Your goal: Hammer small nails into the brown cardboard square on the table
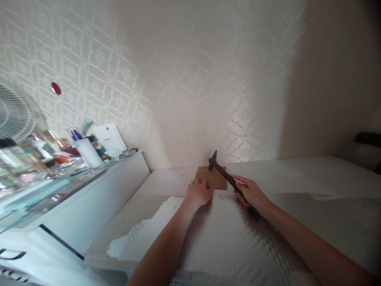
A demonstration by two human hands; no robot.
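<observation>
A hammer (224, 174) with a dark head and a brown handle is in my right hand (253, 194), whose fingers wrap round the handle. Its head hangs over the upper part of a flat brown rectangular piece (218, 183), which could be a board or a notebook. Small light marks, too blurred to read, show near its upper left. My left hand (201, 192) rests on the lower left edge of that piece with its fingers spread. Whether the hammer head touches the brown surface I cannot tell. Beneath my forearms lies a textured white sheet (220, 234).
The brown piece lies on a pale tabletop (166, 180) against a patterned wall (190, 87). To the left stands a white cabinet (116, 190) crowded with bottles, a white box (109, 138) and a fan (14, 113). A dark object (367, 139) juts in at far right.
</observation>
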